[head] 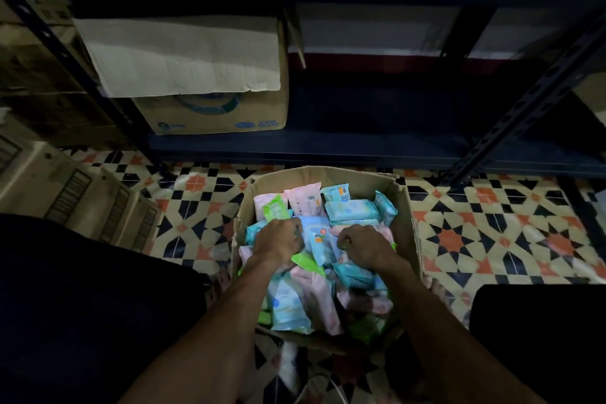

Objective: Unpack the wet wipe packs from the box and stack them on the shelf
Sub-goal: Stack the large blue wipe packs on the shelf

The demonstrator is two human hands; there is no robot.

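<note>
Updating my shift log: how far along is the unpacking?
Barely started. Done: nothing visible; no packs show on the shelf, where only a carton sits. In hand: left hand and right hand curl round packs inside the box. Left: the box looks nearly full, so almost all the stacking.
</note>
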